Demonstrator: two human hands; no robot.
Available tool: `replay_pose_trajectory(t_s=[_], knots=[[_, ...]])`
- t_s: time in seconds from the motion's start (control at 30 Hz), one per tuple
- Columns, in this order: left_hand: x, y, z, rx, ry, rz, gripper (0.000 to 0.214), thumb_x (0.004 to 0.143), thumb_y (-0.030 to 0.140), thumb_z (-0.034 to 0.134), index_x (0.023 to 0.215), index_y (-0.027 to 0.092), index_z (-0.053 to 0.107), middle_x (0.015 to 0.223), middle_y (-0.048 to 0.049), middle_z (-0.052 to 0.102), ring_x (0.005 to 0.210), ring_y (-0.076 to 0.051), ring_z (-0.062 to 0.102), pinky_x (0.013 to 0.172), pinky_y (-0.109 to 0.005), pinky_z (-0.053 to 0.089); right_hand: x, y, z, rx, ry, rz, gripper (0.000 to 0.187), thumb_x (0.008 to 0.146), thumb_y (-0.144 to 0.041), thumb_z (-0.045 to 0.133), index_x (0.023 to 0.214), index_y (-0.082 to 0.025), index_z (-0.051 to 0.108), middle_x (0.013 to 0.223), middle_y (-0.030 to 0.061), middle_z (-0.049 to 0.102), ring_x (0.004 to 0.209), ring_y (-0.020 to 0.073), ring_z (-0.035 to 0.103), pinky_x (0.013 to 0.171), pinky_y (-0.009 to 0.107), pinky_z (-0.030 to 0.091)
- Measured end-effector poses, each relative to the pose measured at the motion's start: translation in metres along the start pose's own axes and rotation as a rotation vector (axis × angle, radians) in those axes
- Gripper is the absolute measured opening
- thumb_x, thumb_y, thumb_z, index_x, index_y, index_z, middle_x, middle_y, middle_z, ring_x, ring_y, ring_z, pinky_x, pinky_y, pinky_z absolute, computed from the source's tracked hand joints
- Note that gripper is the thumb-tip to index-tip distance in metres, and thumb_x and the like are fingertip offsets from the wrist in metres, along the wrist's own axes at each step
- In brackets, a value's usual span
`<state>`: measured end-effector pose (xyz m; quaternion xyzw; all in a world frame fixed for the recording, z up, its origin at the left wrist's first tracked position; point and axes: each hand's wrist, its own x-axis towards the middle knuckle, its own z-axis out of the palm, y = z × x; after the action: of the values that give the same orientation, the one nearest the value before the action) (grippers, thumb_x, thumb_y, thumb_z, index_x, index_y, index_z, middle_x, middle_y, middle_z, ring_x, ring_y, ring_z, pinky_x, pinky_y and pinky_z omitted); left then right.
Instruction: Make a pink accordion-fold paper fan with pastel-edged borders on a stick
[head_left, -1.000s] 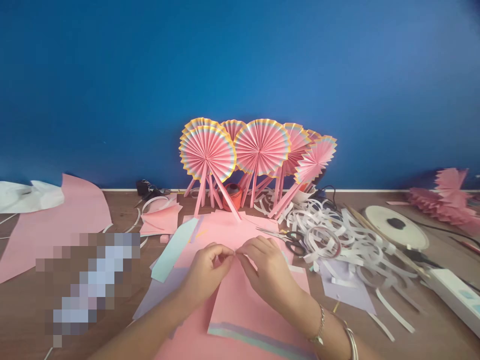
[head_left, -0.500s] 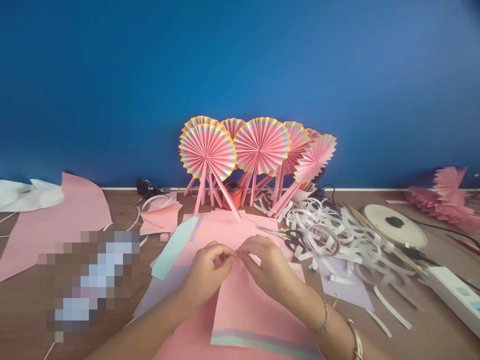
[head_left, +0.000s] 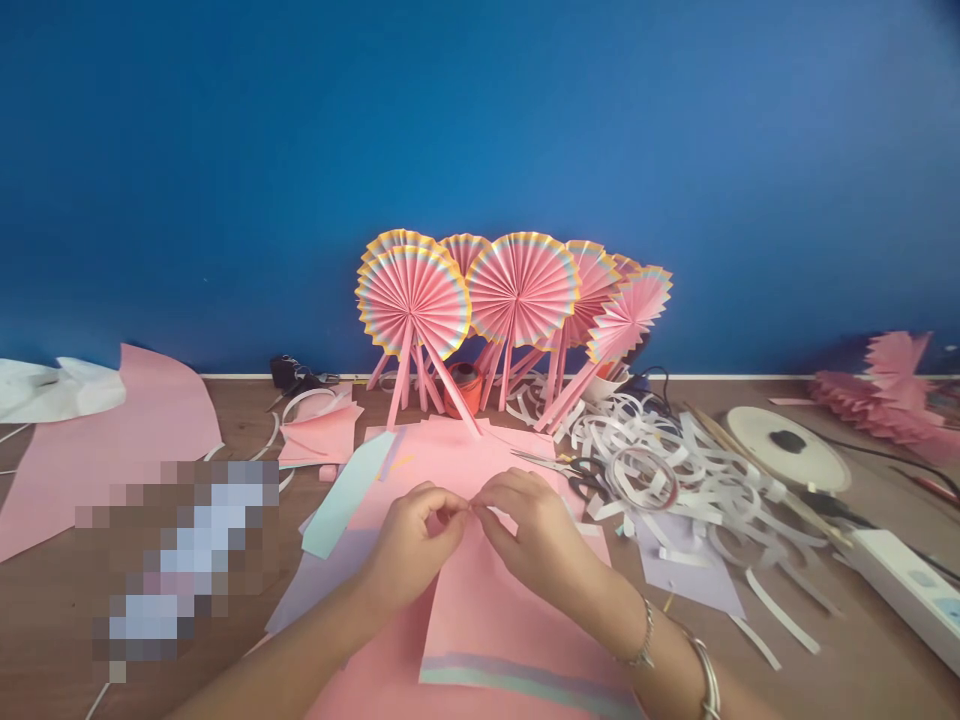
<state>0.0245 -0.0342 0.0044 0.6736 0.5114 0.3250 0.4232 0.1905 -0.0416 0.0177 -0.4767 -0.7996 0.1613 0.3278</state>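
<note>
Left hand (head_left: pixel 411 538) and right hand (head_left: pixel 538 532) each pinch, fingertips meeting, lower centre; anything gripped is too small to tell. Bordered pink sheet (head_left: pixel 502 625), bottom centre: a dropped right wrist could crease it.

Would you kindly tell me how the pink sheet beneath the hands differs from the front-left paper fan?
Shape: the pink sheet is unpleated and straight-edged, while the paper fan is pleated and round.
Pose: the pink sheet is spread low over other paper; the paper fan is raised on pink sticks.
Edge: the pink sheet shows purple and mint bands, the paper fan a yellow rim.
Both are mainly pink.
</note>
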Motion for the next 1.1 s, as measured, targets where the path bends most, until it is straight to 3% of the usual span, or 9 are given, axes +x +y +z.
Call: replay_pose_trajectory(t_s=[0.57, 0.9, 1.1], knots=[[-0.0012, -0.0015, -0.0001, 0.024, 0.005, 0.037, 0.015, 0.079, 0.021, 0.051, 0.073, 0.022, 0.065, 0.073, -0.0003, 0.062, 0.07, -0.016, 0.056, 0.066, -0.027, 0.045, 0.0002, -0.0008, -0.0002, 0.082, 0.009, 0.046, 0.018, 0.079, -0.006, 0.057, 0.075, -0.019, 0.068, 0.072, 0.0037, 0.068, 0.07, 0.018, 0.06, 0.065, 0.03, 0.048], [-0.0033, 0.0006, -0.0014, 0.017, 0.008, 0.024, 0.015, 0.078, 0.02, 0.051, 0.073, 0.022, 0.065, 0.072, -0.0002, 0.062, 0.07, -0.015, 0.056, 0.066, -0.026, 0.045, 0.0008, -0.001, -0.002, -0.022, 0.03, -0.06, 0.02, 0.081, -0.007, 0.055, 0.074, -0.02, 0.068, 0.072, 0.0052, 0.069, 0.069, 0.0189, 0.061, 0.066, 0.032, 0.047], [-0.0016, -0.0007, 0.0001, 0.024, 0.014, 0.039, 0.015, 0.078, 0.02, 0.052, 0.073, 0.022, 0.065, 0.072, 0.0, 0.062, 0.069, -0.015, 0.057, 0.065, -0.026, 0.045, 0.0012, -0.0017, 0.0015, 0.048, 0.053, 0.016, 0.019, 0.075, -0.004, 0.057, 0.073, -0.02, 0.069, 0.07, 0.0038, 0.069, 0.067, 0.0181, 0.061, 0.066, 0.031, 0.048]])
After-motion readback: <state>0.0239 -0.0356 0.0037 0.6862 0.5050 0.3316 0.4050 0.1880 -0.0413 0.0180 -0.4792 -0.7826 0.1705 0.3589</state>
